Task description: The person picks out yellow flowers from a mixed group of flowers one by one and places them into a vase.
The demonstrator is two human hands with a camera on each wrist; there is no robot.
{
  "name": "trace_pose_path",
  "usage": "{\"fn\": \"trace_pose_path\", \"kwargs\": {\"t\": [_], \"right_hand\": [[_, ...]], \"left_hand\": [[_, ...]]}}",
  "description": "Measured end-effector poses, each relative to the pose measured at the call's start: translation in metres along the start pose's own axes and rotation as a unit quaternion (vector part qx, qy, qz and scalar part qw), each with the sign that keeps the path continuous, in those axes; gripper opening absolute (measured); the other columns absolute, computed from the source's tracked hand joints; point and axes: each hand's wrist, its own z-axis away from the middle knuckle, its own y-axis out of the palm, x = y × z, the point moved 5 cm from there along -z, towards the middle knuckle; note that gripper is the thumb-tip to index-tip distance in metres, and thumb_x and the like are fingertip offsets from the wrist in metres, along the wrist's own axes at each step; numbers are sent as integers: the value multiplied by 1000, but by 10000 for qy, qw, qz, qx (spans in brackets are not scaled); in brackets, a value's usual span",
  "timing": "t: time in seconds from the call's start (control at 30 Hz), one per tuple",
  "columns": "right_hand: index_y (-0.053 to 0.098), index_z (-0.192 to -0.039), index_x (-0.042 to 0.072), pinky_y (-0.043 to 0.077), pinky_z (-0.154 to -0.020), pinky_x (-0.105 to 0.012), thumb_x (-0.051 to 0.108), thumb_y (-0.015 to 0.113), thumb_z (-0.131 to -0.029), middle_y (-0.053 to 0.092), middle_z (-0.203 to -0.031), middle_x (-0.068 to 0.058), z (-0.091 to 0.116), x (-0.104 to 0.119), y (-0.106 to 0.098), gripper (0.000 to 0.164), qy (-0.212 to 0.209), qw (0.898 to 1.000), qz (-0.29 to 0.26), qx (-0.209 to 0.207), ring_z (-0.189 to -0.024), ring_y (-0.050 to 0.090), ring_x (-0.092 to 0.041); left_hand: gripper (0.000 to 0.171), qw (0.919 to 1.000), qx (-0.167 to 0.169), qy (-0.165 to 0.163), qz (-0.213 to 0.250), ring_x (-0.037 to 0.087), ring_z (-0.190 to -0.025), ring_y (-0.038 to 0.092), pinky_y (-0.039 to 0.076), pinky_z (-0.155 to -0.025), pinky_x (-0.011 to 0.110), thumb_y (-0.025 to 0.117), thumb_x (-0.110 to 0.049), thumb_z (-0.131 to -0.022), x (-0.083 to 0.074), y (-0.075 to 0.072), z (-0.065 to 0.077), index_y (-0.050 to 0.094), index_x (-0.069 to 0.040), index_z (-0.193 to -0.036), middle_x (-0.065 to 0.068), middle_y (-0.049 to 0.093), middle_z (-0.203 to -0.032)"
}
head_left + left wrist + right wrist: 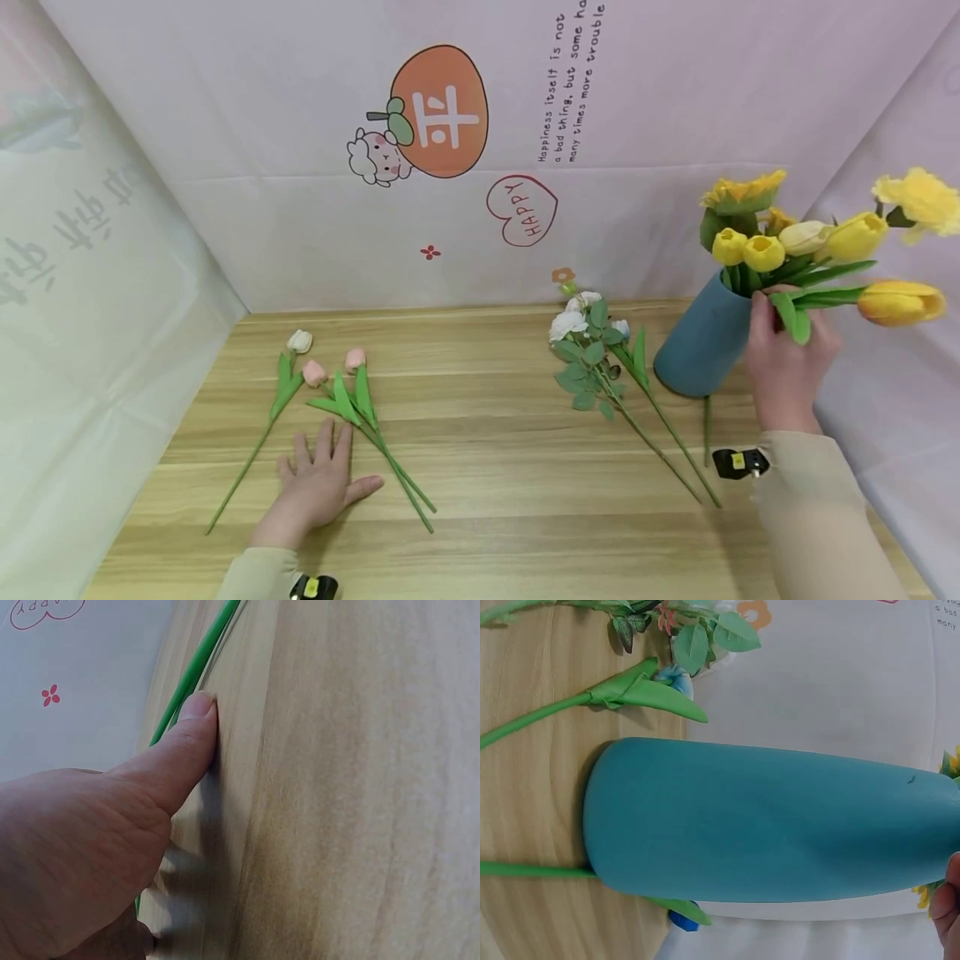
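At the right, my right hand (795,358) pinches an orange-yellow tulip (900,302) by its stem at the mouth of a blue vase (701,342). The lower stem is hidden by the hand and vase. Yellow flowers, among them tulips (763,252) and a sunflower (742,193), fill the vase. In the right wrist view only fingertips (946,907) show, by the rim of the vase (772,821). My left hand (318,483) rests on the table, fingers spread, beside two pink tulips (356,361) with crossed stems. In the left wrist view its thumb points along a green stem (196,664).
A white tulip (299,342) lies at the far left. White roses (568,325) and a pale blue tulip (621,329) lie left of the vase. Behind the vase lies a stem (707,429) with a dark blue flower (684,918). Printed cloth (315,242) hangs along the table's back edge.
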Motion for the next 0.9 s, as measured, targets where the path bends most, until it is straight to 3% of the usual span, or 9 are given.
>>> {"fn": "trace_pose_path", "kwargs": {"t": [0.13,0.2,0.3,0.4,0.53,0.67,0.9], "right_hand": [[66,-84,1,29,-61,-21,26,58,-94,49,-65,4,3,-10,-1,28,1030,9936,319,326,-61,41,1],[64,-83,1,30,-62,-19,29,57,-94,46,-65,9,6,-13,-2,30,1272,9910,254,338,-61,40,4],[60,-82,-4,31,-63,-16,23,61,-92,45,-67,12,8,-7,-4,29,994,9950,31,34,-61,41,4],[66,-94,-1,34,-68,-15,15,64,-91,51,-76,13,6,-3,-3,16,571,9977,-265,-238,-68,44,2],[67,-100,3,32,-69,-17,13,64,-91,53,-77,2,2,-6,-1,14,292,9990,-193,-265,-72,43,-5],[61,-89,-2,29,-62,-17,18,63,-91,49,-69,-6,3,-13,1,21,553,9983,131,-122,-63,40,-1],[58,-87,1,31,-59,-19,20,57,-92,47,-68,7,18,-22,3,20,1194,9928,137,-30,-58,41,3]], "left_hand": [[98,10000,-55,25,-11,70,-125,3,8,-89,86,49,-69,-88,0,0,-1,20,2,-150,36,9,-152],[98,10000,-46,18,-18,70,-126,3,8,-90,86,49,-69,-88,0,-1,-1,20,2,-150,35,8,-153],[99,10000,-15,11,-13,70,-126,2,8,-90,86,48,-69,-88,1,0,-1,19,1,-150,35,7,-153],[99,10000,1,3,-14,70,-126,2,8,-90,86,48,-70,-88,3,1,-2,18,1,-151,35,7,-153],[100,10000,11,0,-33,70,-126,2,8,-89,86,47,-71,-88,3,2,-3,18,1,-151,35,6,-153],[99,10000,-22,20,-40,70,-125,2,9,-89,86,48,-70,-88,2,0,-2,19,2,-150,35,7,-153],[99,10000,28,-15,54,70,-125,3,9,-90,86,50,-69,-87,0,-4,-2,21,2,-150,35,9,-153]]}}
